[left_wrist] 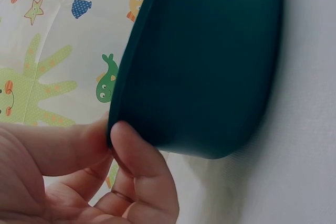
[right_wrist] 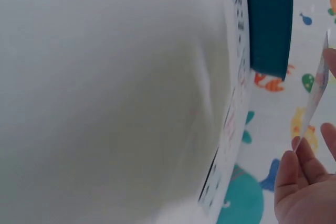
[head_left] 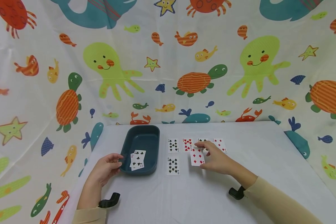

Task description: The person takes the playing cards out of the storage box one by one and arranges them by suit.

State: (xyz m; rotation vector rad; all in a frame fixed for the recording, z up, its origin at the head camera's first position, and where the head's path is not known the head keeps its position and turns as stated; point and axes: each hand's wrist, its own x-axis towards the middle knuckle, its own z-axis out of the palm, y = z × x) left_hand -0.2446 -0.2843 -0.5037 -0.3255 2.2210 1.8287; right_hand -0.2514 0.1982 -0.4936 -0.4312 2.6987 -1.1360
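Note:
My left hand (head_left: 107, 168) pinches the near left rim of a dark teal tub (head_left: 154, 165); thumb and fingers grip that rim (left_wrist: 116, 103) in the left wrist view. Inside the tub lie overlapping playing cards (head_left: 138, 158), a club card on top. My right hand (head_left: 217, 158) holds a diamond playing card (head_left: 197, 159) by its edges, above the table. In the right wrist view this card (right_wrist: 317, 90) appears nearly edge-on between the fingers. Behind it, a row holds a black-suit card (head_left: 173, 146), a heart card (head_left: 187, 145), a partly hidden black-suit card (head_left: 203, 140) and a diamond card (head_left: 220, 144).
A spade card (head_left: 173, 166) lies in front of the row's left end. The white-covered table (head_left: 168, 199) stretches toward me and to the right. A sea-animal patterned cloth (head_left: 168, 87) hangs behind and at the sides. Each wrist wears a black camera mount (head_left: 109, 200).

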